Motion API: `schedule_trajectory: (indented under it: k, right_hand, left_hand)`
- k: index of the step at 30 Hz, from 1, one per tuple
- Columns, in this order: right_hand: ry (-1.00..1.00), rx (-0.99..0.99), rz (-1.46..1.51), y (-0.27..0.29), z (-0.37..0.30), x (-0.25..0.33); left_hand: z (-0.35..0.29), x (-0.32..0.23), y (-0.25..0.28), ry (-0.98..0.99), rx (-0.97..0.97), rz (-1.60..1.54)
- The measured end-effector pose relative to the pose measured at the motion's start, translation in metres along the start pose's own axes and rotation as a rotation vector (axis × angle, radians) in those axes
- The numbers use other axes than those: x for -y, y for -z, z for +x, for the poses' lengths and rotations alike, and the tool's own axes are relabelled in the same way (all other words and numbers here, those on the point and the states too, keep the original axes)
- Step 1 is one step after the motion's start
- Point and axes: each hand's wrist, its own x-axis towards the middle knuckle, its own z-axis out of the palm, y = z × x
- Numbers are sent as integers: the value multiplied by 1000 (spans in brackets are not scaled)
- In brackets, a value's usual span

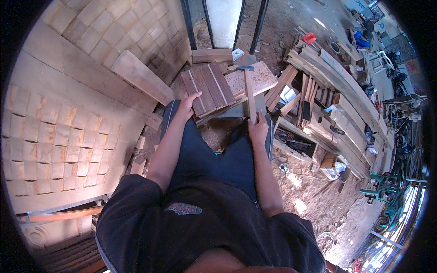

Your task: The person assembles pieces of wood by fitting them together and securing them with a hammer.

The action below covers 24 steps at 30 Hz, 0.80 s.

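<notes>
My left hand (186, 105) grips the left edge of a small brown wooden panel (210, 91), its thumb on top and most of its fingers hidden. Dark boards with pale strips between them make up the panel, which lies tilted in front of my knees. My right hand (258, 129) is closed around the lower end of the handle of a hammer (249, 88). The hammer's metal head rests at the far end, over a pale, pitted wooden block (259, 78). Beside the panel, that block sits on a grey surface (233, 112).
Large woven-pattern wood panels (68, 132) lean at my left, with a plank (143, 77) against them. Long stacked timbers (339, 77) and loose offcuts lie to the right. A cable (302, 175) runs over the dusty floor. A green chair (384, 189) stands farther right.
</notes>
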Motion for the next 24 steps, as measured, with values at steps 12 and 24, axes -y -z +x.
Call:
schedule_trajectory:
  k: [12,24]
  right_hand:
    - [-6,20,-8,-6,3,6]
    - [-12,-29,-88,-8,1,10]
  left_hand:
    - [12,-3,20,146,48,-238]
    - [-4,-37,23,20,-62,-425]
